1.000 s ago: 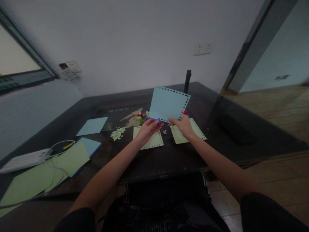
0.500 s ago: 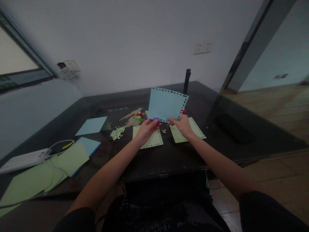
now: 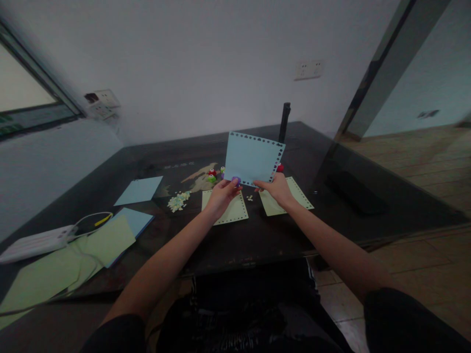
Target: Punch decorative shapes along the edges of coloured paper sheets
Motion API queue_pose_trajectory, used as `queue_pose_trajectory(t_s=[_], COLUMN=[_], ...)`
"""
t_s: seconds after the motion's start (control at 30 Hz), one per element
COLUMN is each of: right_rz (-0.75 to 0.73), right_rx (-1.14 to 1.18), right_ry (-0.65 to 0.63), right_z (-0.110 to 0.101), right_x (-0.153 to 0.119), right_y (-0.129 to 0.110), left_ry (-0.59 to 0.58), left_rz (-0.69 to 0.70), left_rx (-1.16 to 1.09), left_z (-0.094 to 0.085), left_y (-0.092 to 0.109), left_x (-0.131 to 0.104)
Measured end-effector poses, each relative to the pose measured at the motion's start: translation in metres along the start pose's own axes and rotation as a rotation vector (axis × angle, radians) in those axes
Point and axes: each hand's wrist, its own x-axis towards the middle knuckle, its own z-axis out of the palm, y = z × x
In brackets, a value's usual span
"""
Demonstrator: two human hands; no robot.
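A light blue paper sheet with small shapes punched along its edges is held up above the table. At its lower left edge, my left hand is closed on a small purple punch. My right hand pinches the sheet's lower right edge. Below lie two pale yellow sheets with punched edges, one under my left hand and one under my right. A few tiny cut-outs sit between them.
Small red and green punches and a heap of paper cut-outs lie to the left. Farther left are blue and yellow sheets and a white power strip. A black case rests on the right.
The purple punch and the fingers of my left hand have shifted slightly left along the sheet's lower edge. Otherwise the sheet and my right hand look nearly the same.
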Motion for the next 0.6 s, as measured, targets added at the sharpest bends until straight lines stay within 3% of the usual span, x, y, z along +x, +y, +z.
queue_pose_trajectory(t_s=[0.6], right_rz=[-0.005], right_rx=[0.036], right_ry=[0.004], right_z=[0.0005], right_x=[0.0007], right_y=[0.0046], left_ry=[-0.021], left_rz=[0.011], left_rx=[-0.024], left_z=[-0.0041], left_y=[-0.0028], left_x=[0.0033])
